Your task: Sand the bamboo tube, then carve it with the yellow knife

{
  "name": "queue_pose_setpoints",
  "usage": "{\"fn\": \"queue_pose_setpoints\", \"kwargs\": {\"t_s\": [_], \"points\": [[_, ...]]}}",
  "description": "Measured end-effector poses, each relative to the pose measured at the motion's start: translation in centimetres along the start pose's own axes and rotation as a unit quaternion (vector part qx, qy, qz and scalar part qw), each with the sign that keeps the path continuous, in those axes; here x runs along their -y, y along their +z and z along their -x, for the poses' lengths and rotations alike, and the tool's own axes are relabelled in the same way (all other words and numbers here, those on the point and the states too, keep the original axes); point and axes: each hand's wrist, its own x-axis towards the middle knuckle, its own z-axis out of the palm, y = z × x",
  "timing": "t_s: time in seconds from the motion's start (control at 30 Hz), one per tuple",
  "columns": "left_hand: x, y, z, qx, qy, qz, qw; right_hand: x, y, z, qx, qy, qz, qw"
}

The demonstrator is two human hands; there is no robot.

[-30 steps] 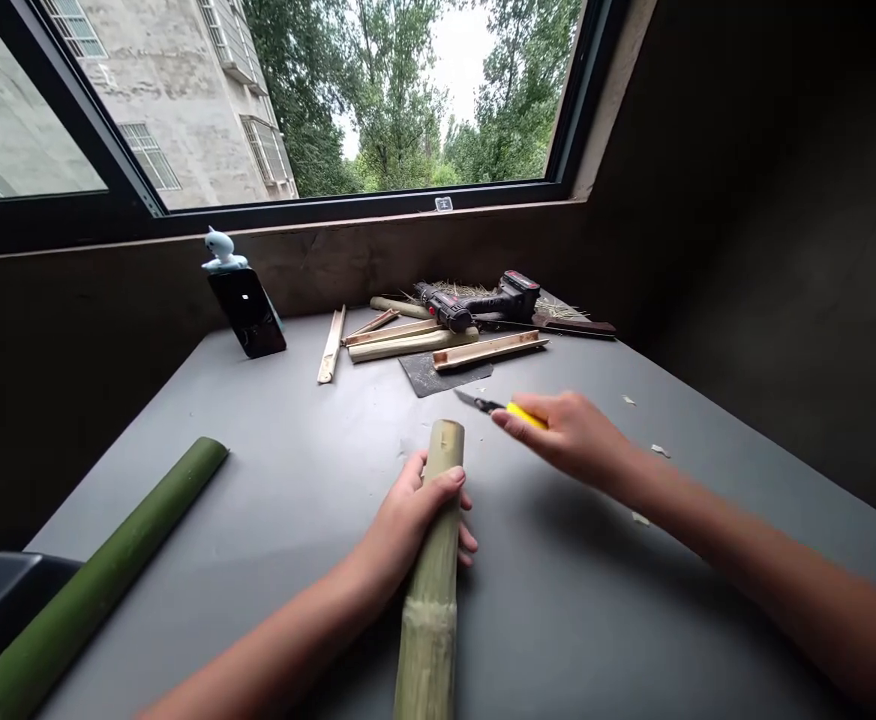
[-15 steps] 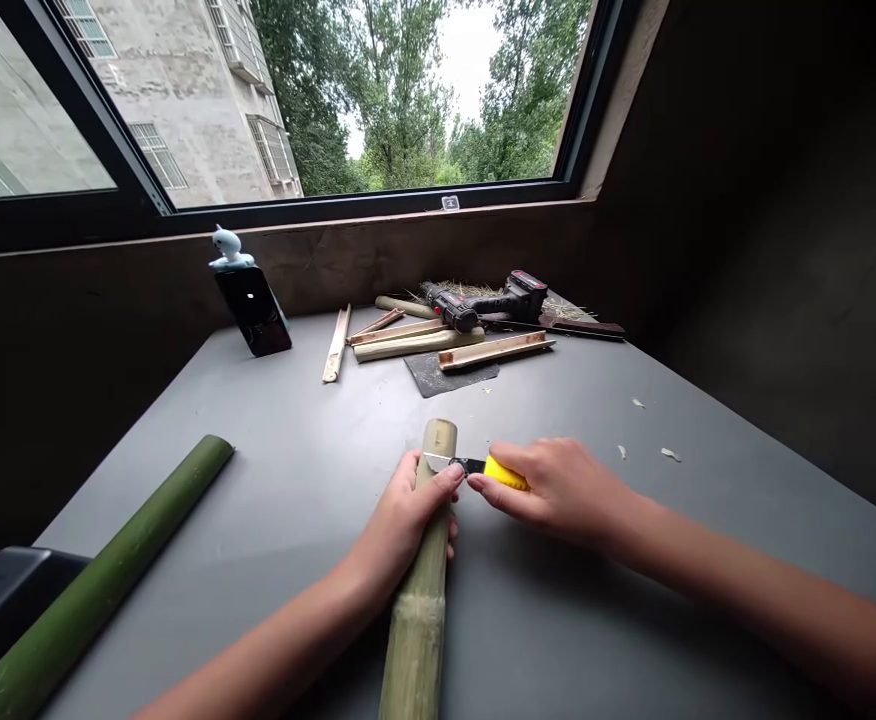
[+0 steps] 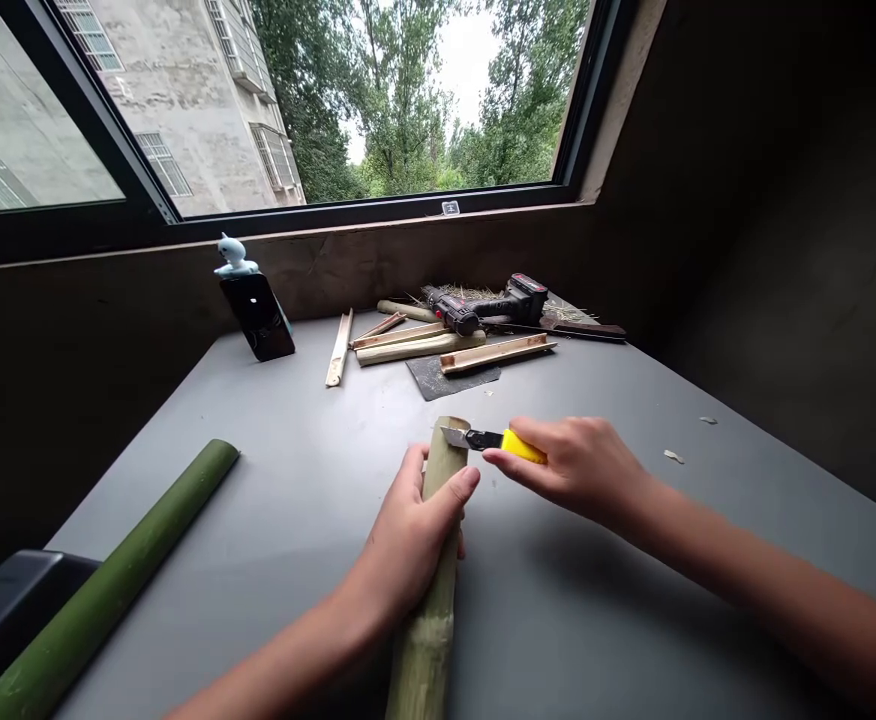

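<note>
A split piece of bamboo (image 3: 432,625), pale green with a ringed node, runs from the near edge up the middle of the table. My left hand (image 3: 419,520) is wrapped round it below its far end, thumb on top and some fingers hidden underneath. My right hand (image 3: 577,458) grips a utility knife (image 3: 524,447) by its yellow handle. The knife's blade lies across the bamboo near the far end, just beyond my left thumb. Thin pale shavings (image 3: 673,457) lie on the grey table (image 3: 295,480) to the right.
A long green bamboo length (image 3: 123,575) lies at left beside a dark box-like object (image 3: 29,590). At the back are a cordless drill (image 3: 483,303), bamboo strips (image 3: 423,346), a black sandpaper-like sheet (image 3: 445,381) and a propped phone (image 3: 258,315) below the window.
The knife and my right hand have moved toward the bamboo's far end. My left thumb has come away from the blade. The bamboo has shifted slightly right.
</note>
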Motion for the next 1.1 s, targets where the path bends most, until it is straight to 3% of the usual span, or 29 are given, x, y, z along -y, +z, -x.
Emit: {"fn": "queue_pose_setpoints", "kwargs": {"t_s": [0.13, 0.27, 0.33, 0.5, 0.63, 0.9, 1.1], "points": [[-0.1, 0.4, 0.7, 0.016, -0.011, -0.011, 1.0, -2.8, -0.8, -1.9, -0.039, 0.057, 0.014, 0.997], [0.2, 1.0, 1.7, 0.086, -0.06, -0.006, 0.995, -7.6, -3.2, -3.7, -0.132, 0.194, 0.033, 0.972], [0.4, 0.9, 1.5, 0.089, -0.067, -0.006, 0.994, -8.3, -3.9, -3.6, -0.139, 0.193, 0.009, 0.971], [0.1, -0.6, 0.1, 0.068, -0.05, -0.005, 0.996, -3.8, -2.4, -1.2, -0.051, 0.07, -0.065, 0.994], [-0.5, -1.2, -0.3, 0.056, -0.045, -0.01, 0.997, -0.5, -0.9, 0.5, 0.014, -0.006, -0.065, 0.998], [-0.4, -1.0, -0.2, 0.021, 0.0, -0.021, 1.0, 0.5, -0.2, 1.1, 0.038, -0.037, -0.045, 0.998], [-0.3, -0.9, -0.1, 0.004, 0.023, -0.04, 0.999, 0.6, -0.2, 1.2, 0.015, -0.028, -0.031, 0.999]]}}
